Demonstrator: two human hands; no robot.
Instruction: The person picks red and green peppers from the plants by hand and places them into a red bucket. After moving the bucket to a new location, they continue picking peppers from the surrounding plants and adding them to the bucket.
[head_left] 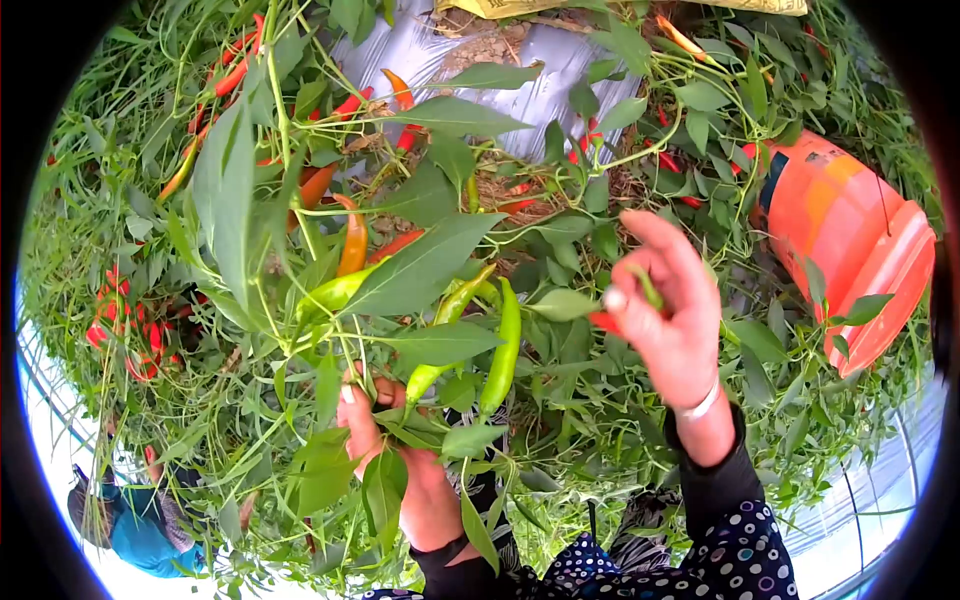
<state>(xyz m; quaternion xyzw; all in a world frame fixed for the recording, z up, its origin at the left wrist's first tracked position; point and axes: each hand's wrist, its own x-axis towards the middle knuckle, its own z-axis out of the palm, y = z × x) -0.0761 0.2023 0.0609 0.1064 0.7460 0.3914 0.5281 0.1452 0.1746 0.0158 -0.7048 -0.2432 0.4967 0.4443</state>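
Note:
My right hand (668, 300) is raised at the right of centre, fingers curled around a pepper; its green stem (648, 288) shows between the fingers and a red part (606, 322) below the thumb. At lower centre-left, my left hand (385, 425) is closed round a stem of the pepper plant, partly hidden by leaves. Just above it hang green peppers (504, 350), with an orange pepper (353, 240) higher up among large leaves.
An orange-red bucket (830, 220) lies tilted at the right. Silvery plastic film (520, 100) and a yellow sack (620, 6) are at the top. Red peppers (140, 330) hang at the left. Another person in blue (155, 530) is at the lower left.

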